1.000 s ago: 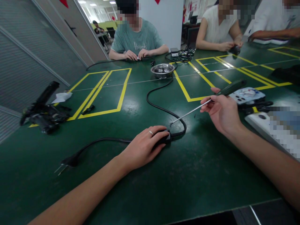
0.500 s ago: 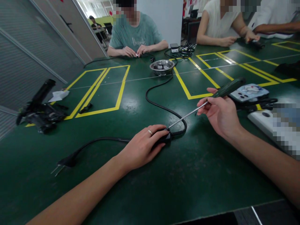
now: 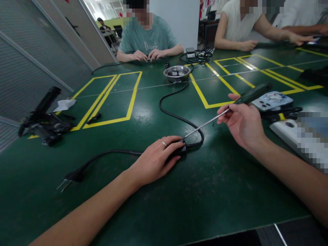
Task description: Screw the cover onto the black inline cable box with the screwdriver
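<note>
My left hand [image 3: 156,158], with a ring on one finger, lies curled over a small black block [image 3: 181,150] in the middle of a black power cord [image 3: 176,118] and presses it to the green table [image 3: 194,201]. My right hand [image 3: 243,121] grips a long screwdriver [image 3: 232,106] with a dark green handle. Its thin metal shaft slants down to the left, and its tip rests at the black block beside my left fingertips. The cord's plug [image 3: 73,177] lies near my left forearm.
A steel bowl [image 3: 176,72] sits mid-table by yellow tape rectangles [image 3: 112,99]. Black equipment [image 3: 42,121] lies at the left edge. A phone [image 3: 273,100] and a white device [image 3: 294,133] sit at the right. Three other people are at work across the table.
The screwdriver tip has come down and left, from just above the cord to the black block. My left hand has stayed on the block.
</note>
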Motion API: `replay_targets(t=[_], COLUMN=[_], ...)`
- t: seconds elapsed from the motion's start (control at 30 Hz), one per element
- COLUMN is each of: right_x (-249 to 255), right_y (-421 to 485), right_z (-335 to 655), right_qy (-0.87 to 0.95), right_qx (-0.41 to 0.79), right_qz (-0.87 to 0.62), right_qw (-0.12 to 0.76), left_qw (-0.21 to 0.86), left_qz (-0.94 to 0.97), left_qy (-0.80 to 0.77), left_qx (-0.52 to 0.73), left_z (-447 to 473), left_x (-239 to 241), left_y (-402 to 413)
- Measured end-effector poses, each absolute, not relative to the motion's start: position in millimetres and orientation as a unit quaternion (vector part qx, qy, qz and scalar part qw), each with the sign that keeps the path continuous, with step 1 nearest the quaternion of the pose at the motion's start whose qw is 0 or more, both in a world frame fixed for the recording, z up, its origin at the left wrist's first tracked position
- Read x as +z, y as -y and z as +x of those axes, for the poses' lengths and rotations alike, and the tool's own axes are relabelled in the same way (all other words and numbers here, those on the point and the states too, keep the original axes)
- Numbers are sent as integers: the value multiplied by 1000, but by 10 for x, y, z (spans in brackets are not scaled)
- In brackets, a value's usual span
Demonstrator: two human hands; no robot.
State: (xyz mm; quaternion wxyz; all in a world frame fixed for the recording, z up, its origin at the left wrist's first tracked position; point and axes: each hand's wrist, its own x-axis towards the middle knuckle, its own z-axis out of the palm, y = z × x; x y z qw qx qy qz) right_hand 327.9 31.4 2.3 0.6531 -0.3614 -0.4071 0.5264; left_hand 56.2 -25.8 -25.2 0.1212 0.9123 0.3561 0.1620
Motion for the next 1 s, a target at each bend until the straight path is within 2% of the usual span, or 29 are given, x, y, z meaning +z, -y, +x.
replay_targets(t=[0.83, 1.0], right_x=[-90, -74], right_y=[-371, -371], right_z=[3278, 3277], right_qy=[405, 414], right_qx=[505, 453], right_qz=[-391, -407], right_qw=[654, 677], left_qw=[122, 124], left_qz=[911, 910], left_qy=[-363, -363], left_qx=[155, 159], left_z=[567, 572], left_x=[-252, -257], left_y=[259, 251])
